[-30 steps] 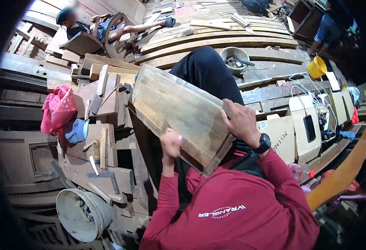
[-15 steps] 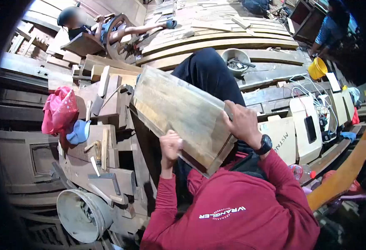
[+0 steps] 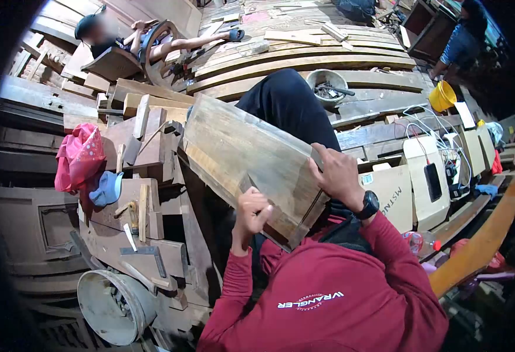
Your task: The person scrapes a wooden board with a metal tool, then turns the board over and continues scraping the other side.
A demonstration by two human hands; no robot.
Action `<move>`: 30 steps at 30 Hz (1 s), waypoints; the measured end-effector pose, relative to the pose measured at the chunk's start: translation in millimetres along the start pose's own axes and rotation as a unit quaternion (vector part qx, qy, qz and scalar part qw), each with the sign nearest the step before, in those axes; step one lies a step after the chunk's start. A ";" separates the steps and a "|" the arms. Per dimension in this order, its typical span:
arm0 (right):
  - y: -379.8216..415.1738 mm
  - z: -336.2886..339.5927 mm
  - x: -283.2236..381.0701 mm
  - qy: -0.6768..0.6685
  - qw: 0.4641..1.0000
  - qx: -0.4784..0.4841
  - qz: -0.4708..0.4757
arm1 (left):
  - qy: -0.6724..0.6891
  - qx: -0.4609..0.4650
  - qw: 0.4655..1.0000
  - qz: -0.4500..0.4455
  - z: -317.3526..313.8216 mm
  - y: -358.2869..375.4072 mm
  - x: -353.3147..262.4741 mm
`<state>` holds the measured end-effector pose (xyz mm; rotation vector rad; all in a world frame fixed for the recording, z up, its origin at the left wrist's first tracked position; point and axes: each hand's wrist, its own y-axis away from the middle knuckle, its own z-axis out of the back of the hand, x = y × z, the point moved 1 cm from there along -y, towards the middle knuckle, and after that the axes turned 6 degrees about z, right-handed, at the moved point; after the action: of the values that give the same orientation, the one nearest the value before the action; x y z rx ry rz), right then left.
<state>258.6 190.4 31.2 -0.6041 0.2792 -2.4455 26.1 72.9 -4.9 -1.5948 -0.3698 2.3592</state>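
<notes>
A wooden panel (image 3: 245,146) with a raised bevelled border lies tilted across my lap. My right hand (image 3: 340,176), with a black watch at the wrist, grips the panel's right edge. My left hand (image 3: 252,212) is closed over the panel's lower edge, its fingers curled; whatever it holds is too hidden to make out. A dark, thin shape shows on the panel just above that hand.
To the left are a square (image 3: 159,258), a pink bag (image 3: 81,154) and a white bucket (image 3: 113,308). A bowl (image 3: 326,79) stands beyond my knee. A phone (image 3: 432,182) and cables lie right. Two other people are farther off.
My left hand has moved a little right and up along the panel. The camera view has shifted slightly; my right hand keeps its place on the edge.
</notes>
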 end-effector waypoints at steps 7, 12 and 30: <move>0.0 1.5 0.0 0.000 1.000 -0.010 0.012 | -0.009 -0.043 0.999 0.011 8.5 0.5 12.9; -0.2 2.8 -1.1 0.002 1.000 0.014 0.003 | -0.029 -0.109 0.993 0.018 11.4 -6.2 26.6; 1.2 4.5 0.5 -0.001 1.000 0.005 0.000 | -0.051 0.003 0.999 0.009 -6.1 1.6 16.0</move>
<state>261.0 188.9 35.0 -0.6020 0.2674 -2.4440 25.9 77.5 -21.6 -1.4848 -0.3714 2.4598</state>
